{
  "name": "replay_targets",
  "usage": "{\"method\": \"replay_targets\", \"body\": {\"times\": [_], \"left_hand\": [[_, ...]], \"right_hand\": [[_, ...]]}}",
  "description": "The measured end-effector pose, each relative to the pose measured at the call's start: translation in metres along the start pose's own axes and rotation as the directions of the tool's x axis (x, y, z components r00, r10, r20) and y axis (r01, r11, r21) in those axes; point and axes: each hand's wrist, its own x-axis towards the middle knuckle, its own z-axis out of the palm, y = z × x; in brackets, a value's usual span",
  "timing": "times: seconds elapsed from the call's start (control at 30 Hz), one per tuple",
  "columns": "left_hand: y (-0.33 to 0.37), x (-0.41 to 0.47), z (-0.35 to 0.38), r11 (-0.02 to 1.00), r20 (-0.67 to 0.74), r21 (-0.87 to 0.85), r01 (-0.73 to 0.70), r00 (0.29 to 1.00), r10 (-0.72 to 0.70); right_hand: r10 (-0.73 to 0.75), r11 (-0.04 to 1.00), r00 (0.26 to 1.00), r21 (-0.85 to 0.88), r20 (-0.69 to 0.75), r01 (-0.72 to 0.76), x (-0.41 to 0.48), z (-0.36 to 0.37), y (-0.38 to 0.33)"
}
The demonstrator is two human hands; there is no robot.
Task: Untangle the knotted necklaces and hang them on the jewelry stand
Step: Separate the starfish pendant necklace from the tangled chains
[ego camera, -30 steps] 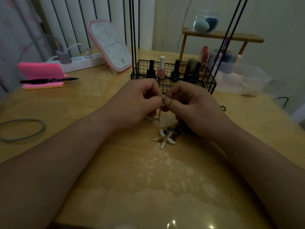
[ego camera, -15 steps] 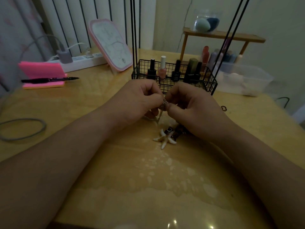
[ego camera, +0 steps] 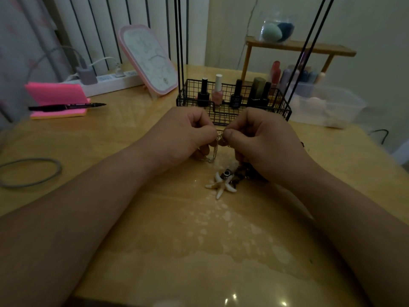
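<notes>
My left hand (ego camera: 183, 136) and my right hand (ego camera: 263, 140) meet over the middle of the wooden table, fingers curled, both pinching a thin silver necklace chain (ego camera: 215, 149) between thumb and forefinger. The chain hangs down in a loop between the hands to the tabletop. Below them lies a white starfish pendant (ego camera: 221, 185) with a dark bead, tied to a dark beaded necklace (ego camera: 240, 175) that runs under my right hand. The black wire jewelry stand (ego camera: 221, 111) rises just behind my hands, its thin rods going up out of view.
Nail polish bottles (ego camera: 218, 90) fill the stand's basket. A pink-framed mirror (ego camera: 148, 60), a power strip (ego camera: 106, 82) and pink sticky notes with a pen (ego camera: 59, 100) sit at the left. A grey band (ego camera: 31, 171) lies far left, a clear box (ego camera: 327, 105) at the right.
Both hands stay together pinching the chain, with only small finger shifts. The pendant on the table has not moved.
</notes>
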Motion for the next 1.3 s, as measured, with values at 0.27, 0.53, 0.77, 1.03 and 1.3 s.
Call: {"method": "replay_targets", "body": {"times": [0.27,0.53,0.77,1.03,1.3], "left_hand": [[-0.0005,0.0005,-0.0017,1.000,-0.029,0.018,-0.025,0.999,0.025],[-0.0018,0.0024,-0.0026,1.000,-0.012,0.003,-0.015,1.000,0.015],[-0.0006,0.0022,-0.0022,0.999,0.019,0.015,0.043,0.999,-0.044],[0.0014,0.0016,-0.0022,0.998,0.039,0.014,0.059,0.997,-0.059],[-0.0012,-0.0003,-0.0004,0.995,0.089,0.087,-0.053,0.995,0.045]], "right_hand": [[0.088,0.973,0.995,0.211,0.051,-0.097,0.0022,-0.0015,0.0012],[-0.033,0.999,0.994,0.035,0.107,0.030,-0.0008,-0.0016,0.0034],[-0.040,0.998,0.999,0.043,0.009,0.040,0.0000,-0.0002,0.0044],[0.099,0.972,0.992,0.208,0.075,-0.113,0.0023,0.0006,0.0033],[0.079,0.967,0.992,0.236,0.097,-0.100,0.0010,0.0010,0.0012]]}}
